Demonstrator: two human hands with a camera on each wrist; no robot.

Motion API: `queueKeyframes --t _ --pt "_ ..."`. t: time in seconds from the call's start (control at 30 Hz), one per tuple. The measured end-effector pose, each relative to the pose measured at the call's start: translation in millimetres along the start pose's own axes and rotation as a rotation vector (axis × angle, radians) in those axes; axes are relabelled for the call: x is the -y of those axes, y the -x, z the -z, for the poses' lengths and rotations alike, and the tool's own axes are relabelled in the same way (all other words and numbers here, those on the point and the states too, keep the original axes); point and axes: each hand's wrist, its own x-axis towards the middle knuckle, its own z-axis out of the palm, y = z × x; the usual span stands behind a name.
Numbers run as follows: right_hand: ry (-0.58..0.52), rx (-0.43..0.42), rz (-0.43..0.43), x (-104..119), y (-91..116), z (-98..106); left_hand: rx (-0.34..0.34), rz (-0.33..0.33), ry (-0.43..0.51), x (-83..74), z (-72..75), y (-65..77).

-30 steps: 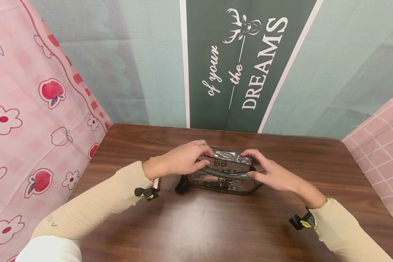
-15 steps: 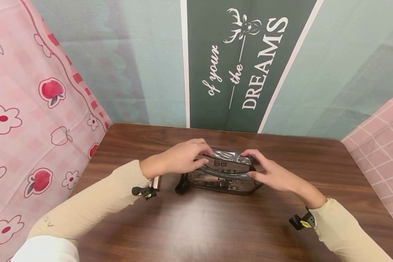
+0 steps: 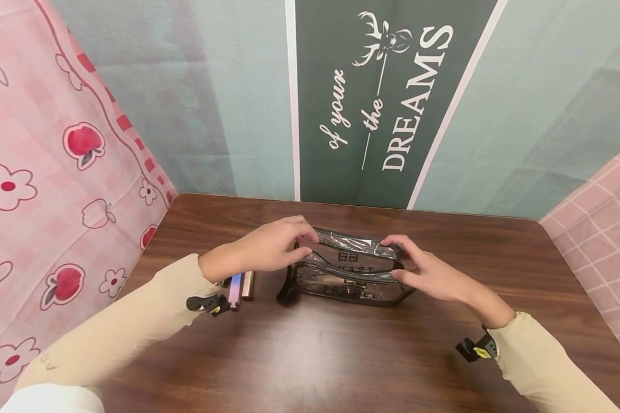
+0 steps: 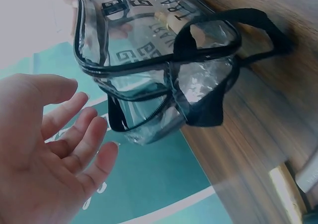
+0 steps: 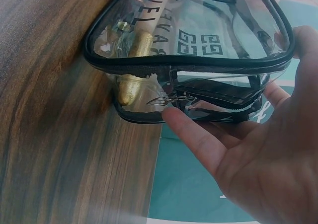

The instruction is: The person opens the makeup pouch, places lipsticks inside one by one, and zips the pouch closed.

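Note:
A clear cosmetic bag [image 3: 364, 291] with black piping and printed lettering stands on the table, its zipped top gaping. My right hand [image 3: 429, 272] holds the bag's right end, thumb on the near edge and fingers on the far one. In the right wrist view the thumb touches the end beside the metal zip pull [image 5: 158, 101]. A gold-ended tube [image 5: 130, 91] lies inside the bag. My left hand [image 3: 263, 246] hovers at the bag's left end with fingers loosely bent. The left wrist view shows this hand [image 4: 54, 149] apart from the bag, holding nothing.
A pink-and-blue tube [image 3: 235, 291] and a rose-gold tube [image 3: 247, 285] lie left of the bag, partly under my left wrist. A black strap [image 3: 288, 289] sticks out from the bag's left end. Behind the wooden table [image 3: 341, 355] hangs a printed curtain [image 3: 258, 115].
My left hand has drawn left along the bag's rim and come off it, uncovering more of the tubes beside it. The right hand and the bag have stayed put.

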Motion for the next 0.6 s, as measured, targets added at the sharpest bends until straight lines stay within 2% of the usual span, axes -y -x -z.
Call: queueKeyframes --t 0.47,0.6 --pt "0.007 -0.004 -0.001 -1.5 1.8 -1.3 -0.056 0.03 0.055 23.0 8.4 35.0" --pt "0.016 -0.007 -0.001 -0.6 2.4 -1.1 -0.046 0.069 0.065 30.8 9.6 46.3"
